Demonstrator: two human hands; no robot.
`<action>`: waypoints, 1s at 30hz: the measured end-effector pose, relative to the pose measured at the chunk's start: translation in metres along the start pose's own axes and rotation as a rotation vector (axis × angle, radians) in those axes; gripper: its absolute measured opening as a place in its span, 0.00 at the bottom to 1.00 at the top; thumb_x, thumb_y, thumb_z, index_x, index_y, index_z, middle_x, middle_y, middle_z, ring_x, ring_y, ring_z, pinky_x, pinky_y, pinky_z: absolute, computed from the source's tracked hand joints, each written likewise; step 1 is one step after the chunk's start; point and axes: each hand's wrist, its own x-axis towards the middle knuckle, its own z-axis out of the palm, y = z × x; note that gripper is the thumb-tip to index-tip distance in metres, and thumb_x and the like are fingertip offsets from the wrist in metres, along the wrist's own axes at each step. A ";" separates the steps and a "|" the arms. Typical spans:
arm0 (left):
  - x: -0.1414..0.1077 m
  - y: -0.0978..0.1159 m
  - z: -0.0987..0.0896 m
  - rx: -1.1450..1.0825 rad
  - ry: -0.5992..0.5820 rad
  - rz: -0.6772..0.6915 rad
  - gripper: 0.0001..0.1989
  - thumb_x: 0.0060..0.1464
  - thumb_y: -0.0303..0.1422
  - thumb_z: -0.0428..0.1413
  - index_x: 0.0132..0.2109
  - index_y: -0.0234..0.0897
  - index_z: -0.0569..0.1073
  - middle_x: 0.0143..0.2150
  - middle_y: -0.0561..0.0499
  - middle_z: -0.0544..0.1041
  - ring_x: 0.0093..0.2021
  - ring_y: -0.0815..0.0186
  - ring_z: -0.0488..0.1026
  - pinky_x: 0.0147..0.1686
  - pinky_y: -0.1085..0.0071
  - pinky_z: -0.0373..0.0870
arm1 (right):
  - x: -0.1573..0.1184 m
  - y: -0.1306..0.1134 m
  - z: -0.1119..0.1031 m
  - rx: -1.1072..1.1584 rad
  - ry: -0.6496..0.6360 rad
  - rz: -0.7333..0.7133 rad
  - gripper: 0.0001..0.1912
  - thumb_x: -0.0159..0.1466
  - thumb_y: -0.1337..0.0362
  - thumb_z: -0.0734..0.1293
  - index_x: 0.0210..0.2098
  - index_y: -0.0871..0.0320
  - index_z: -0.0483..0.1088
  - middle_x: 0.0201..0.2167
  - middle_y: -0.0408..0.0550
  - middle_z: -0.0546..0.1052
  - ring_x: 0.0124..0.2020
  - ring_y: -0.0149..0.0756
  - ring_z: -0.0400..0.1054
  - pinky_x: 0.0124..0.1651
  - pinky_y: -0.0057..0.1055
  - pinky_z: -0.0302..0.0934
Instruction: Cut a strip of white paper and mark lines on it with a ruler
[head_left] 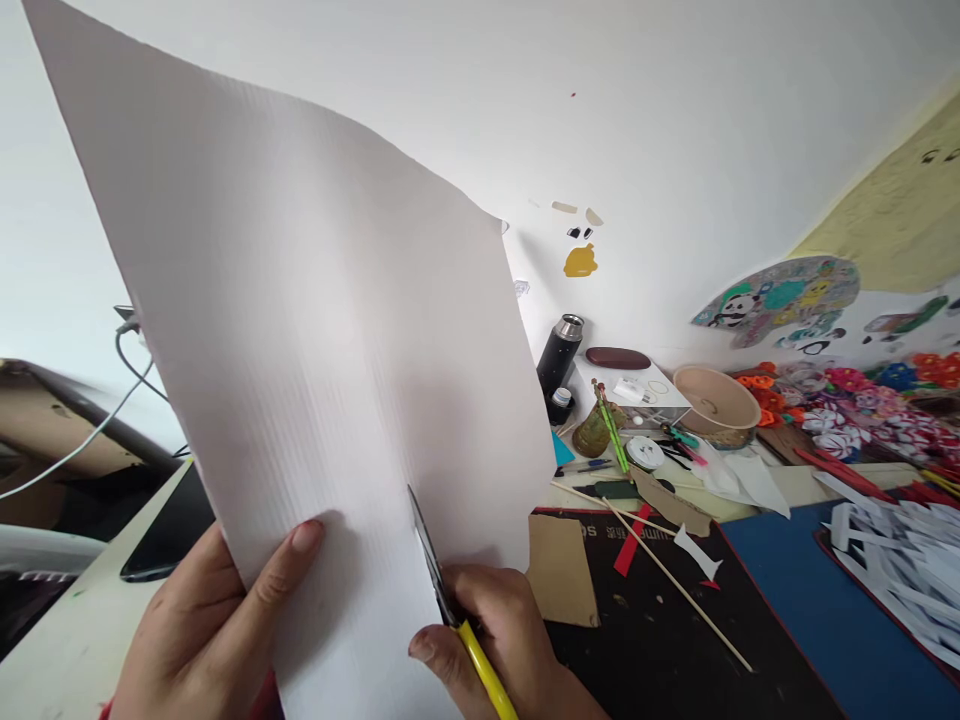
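Large, white, thin sheet of finely ridged card [300, 300] is held up before the person, long axis rising and leaning left, upper edge wavy. Left hand [217, 615] pinches its left edge, thumb on the near face. Right hand [506, 640] grips yellow-handled metal scissors [441, 592], narrow blades pointing up and slightly left at the sheet's lower part.

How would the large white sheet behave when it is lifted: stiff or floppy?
The white sheet is probably fairly stiff, since it stands up above the left hand without folding over. It may still bend easily along its faint lengthwise lines, as its surface curves there.
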 end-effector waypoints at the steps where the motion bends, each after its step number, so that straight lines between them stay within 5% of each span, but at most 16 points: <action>1: 0.001 -0.001 0.000 -0.024 -0.024 -0.034 0.36 0.35 0.61 0.74 0.46 0.42 0.82 0.43 0.43 0.88 0.32 0.44 0.84 0.25 0.57 0.84 | 0.000 0.000 0.000 -0.002 0.004 0.000 0.35 0.71 0.34 0.67 0.24 0.57 0.60 0.20 0.37 0.58 0.21 0.25 0.50 0.24 0.27 0.43; 30: 0.002 -0.009 0.000 -0.070 -0.046 -0.054 0.37 0.37 0.58 0.75 0.51 0.45 0.81 0.49 0.44 0.87 0.34 0.45 0.84 0.26 0.59 0.84 | -0.005 0.005 -0.001 -0.054 -0.004 0.040 0.34 0.72 0.36 0.66 0.25 0.56 0.58 0.20 0.37 0.57 0.21 0.26 0.49 0.24 0.28 0.42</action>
